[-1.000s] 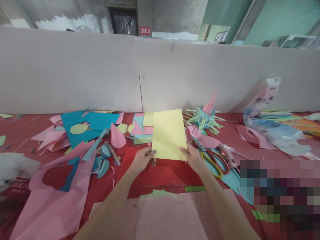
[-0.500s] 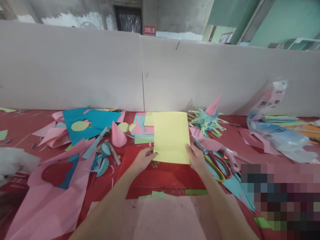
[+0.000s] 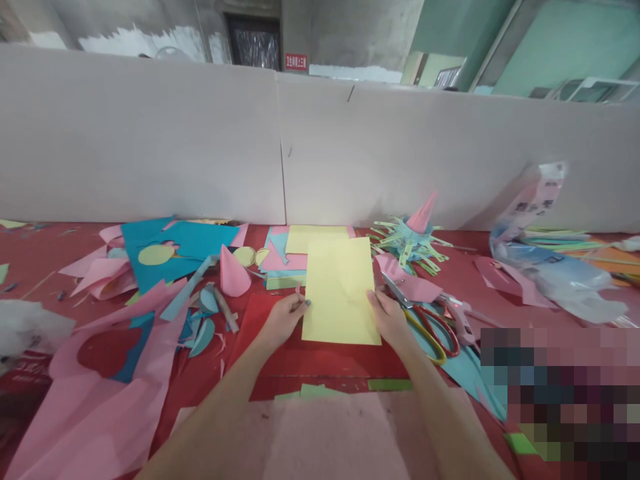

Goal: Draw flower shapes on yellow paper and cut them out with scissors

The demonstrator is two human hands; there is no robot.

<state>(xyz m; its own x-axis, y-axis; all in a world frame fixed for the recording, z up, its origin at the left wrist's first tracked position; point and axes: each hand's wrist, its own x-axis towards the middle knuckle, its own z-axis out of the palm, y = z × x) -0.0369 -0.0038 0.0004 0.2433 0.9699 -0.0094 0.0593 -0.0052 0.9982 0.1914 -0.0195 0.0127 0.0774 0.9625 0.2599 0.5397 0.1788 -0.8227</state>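
Note:
A sheet of yellow paper (image 3: 341,290) is held up in front of me, above the red sheet (image 3: 330,363) on the table. My left hand (image 3: 286,317) pinches its left edge between thumb and fingers. On the opposite edge, my right hand (image 3: 390,313) grips the paper the same way. Scissors (image 3: 435,333) with red and yellow handles lie just right of my right hand. Behind the held sheet rests a stack of coloured paper (image 3: 285,277), with another yellow sheet (image 3: 317,239) on top.
A pink paper cone (image 3: 234,273) stands left of the stack. To the right are a spiky paper piece (image 3: 413,243) with a pink cone tip, a pink glue gun (image 3: 463,320) and a plastic bag (image 3: 560,267). Pink paper scraps (image 3: 125,407) cover the left side. A white partition (image 3: 150,140) runs behind.
Both hands have drawn the yellow paper slightly down towards me. More of the yellow sheet behind it now shows.

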